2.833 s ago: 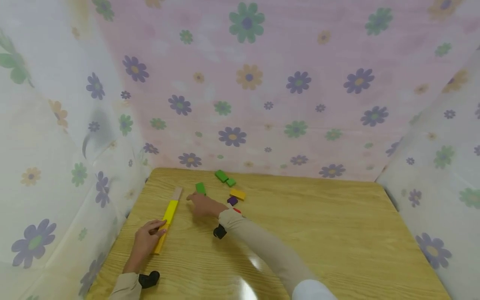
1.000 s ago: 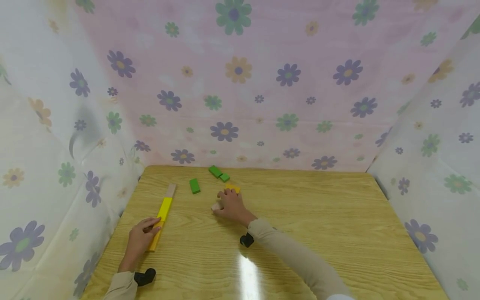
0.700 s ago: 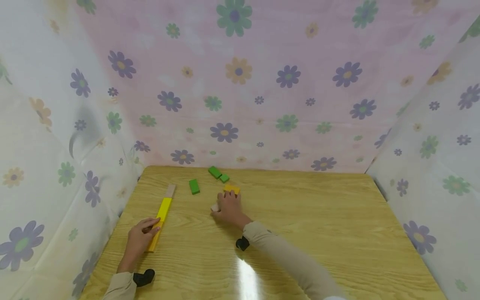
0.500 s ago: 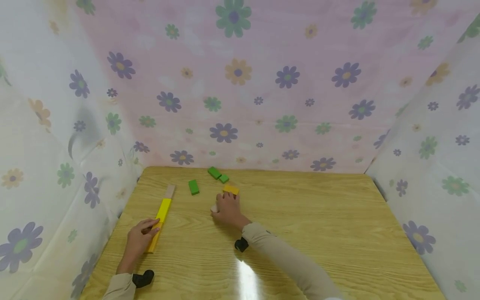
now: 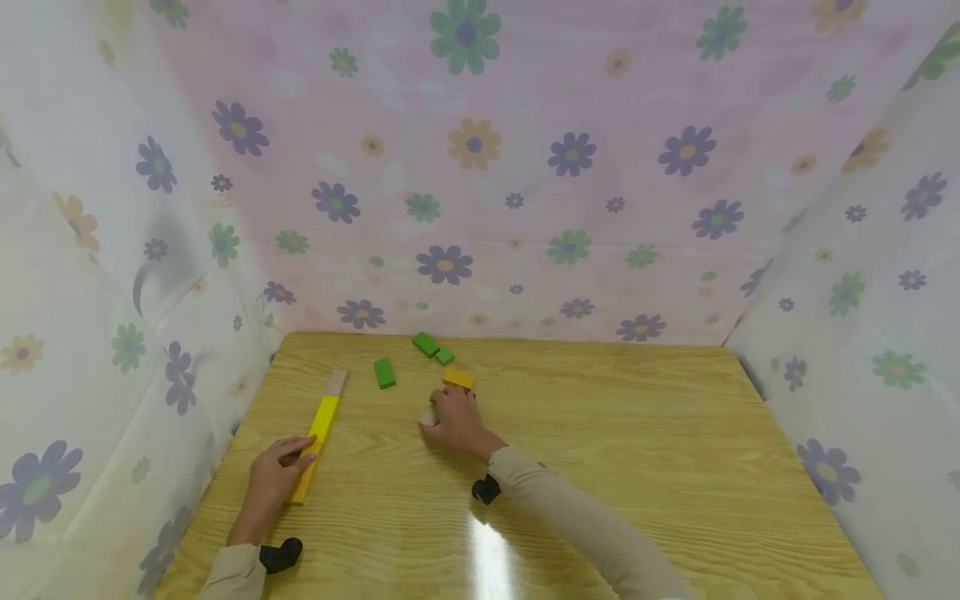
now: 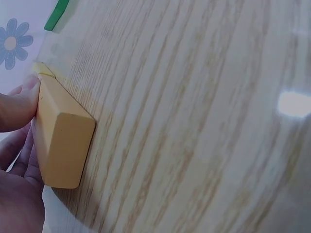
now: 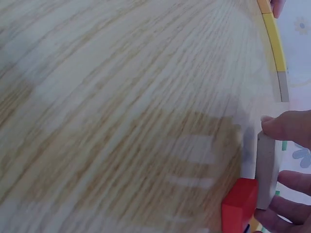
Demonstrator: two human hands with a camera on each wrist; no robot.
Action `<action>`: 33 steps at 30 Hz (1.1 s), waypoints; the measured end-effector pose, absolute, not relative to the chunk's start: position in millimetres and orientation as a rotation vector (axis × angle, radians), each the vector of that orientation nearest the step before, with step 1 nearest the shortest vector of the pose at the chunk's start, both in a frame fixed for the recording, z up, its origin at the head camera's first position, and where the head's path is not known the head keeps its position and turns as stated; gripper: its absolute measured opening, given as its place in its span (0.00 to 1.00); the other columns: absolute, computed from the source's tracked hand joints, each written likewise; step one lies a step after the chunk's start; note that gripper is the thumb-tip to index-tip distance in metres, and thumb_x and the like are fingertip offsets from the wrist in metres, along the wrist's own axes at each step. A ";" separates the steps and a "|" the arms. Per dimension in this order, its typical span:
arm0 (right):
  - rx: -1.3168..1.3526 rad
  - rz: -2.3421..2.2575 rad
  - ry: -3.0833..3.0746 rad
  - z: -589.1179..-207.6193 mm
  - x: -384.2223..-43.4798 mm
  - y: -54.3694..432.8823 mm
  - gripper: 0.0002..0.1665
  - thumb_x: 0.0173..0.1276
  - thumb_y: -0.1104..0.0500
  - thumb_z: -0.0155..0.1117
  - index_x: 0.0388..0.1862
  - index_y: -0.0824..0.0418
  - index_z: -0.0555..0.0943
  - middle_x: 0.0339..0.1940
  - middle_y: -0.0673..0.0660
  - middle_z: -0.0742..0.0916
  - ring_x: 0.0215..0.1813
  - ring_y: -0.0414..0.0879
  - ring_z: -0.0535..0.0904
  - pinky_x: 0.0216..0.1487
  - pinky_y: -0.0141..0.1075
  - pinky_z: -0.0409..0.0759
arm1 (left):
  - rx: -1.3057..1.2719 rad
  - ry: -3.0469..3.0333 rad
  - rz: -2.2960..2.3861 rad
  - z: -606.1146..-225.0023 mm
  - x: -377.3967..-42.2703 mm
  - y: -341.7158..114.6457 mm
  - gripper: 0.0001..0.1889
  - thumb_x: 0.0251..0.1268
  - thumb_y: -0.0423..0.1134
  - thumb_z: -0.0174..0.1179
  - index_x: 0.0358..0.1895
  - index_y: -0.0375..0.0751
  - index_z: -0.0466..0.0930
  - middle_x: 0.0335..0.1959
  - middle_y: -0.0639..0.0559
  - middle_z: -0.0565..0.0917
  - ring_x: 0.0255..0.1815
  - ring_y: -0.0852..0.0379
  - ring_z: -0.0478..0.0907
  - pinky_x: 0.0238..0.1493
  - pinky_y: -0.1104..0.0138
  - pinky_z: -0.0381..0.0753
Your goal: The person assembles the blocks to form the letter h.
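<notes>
Row of blocks [image 5: 324, 420], probably held for steadiness.
On my feed, left hand [image 5: 270, 477] grips orange block [image 6: 73, 150]; right hand [image 5: 454, 421] pinches pale block [image 7: 267, 170] beside red block [image 7: 239, 203].

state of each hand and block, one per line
left hand, gripping near orange block
near orange block, meets yellow block end-on
yellow block, mid-row
row pale block, row's far end
right hand, pinching held pale block
held pale block, can't tell if lifted
red block, beside held pale block
dark block, mostly hidden
far orange block, just beyond right hand
lone green block, apart
green pair, close together
</notes>
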State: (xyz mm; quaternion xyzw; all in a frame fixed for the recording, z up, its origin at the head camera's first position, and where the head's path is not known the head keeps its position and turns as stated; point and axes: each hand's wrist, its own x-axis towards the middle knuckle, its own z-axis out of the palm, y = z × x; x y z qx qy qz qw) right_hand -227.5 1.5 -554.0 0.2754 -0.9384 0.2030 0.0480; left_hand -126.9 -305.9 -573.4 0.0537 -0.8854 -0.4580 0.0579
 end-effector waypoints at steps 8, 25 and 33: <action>0.951 0.718 -2.840 -546.1 -236.0 2.1 0.25 0.58 0.49 0.70 0.48 0.64 0.80 0.41 0.56 0.82 0.41 0.46 0.75 0.35 0.33 0.74 | 0.147 -2.675 -1.400 -573.7 -131.8 -309.3 0.17 0.65 0.35 0.61 0.55 0.32 0.80 0.54 0.35 0.76 0.52 0.40 0.76 0.40 0.84 0.71; 1.056 0.890 -2.867 -522.7 -238.3 -11.6 0.26 0.62 0.53 0.69 0.55 0.66 0.77 0.50 0.58 0.79 0.45 0.45 0.75 0.38 0.29 0.75 | 0.131 -2.654 -1.381 -578.6 -126.7 -310.3 0.17 0.64 0.36 0.61 0.54 0.31 0.80 0.53 0.36 0.77 0.48 0.48 0.77 0.39 0.82 0.73; 1.082 0.864 -2.852 -513.7 -249.7 -15.3 0.28 0.61 0.54 0.69 0.57 0.67 0.76 0.53 0.59 0.79 0.50 0.47 0.75 0.44 0.32 0.76 | 0.202 -2.696 -1.386 -579.0 -128.3 -308.1 0.17 0.64 0.35 0.62 0.55 0.35 0.80 0.55 0.39 0.77 0.49 0.48 0.77 0.38 0.79 0.75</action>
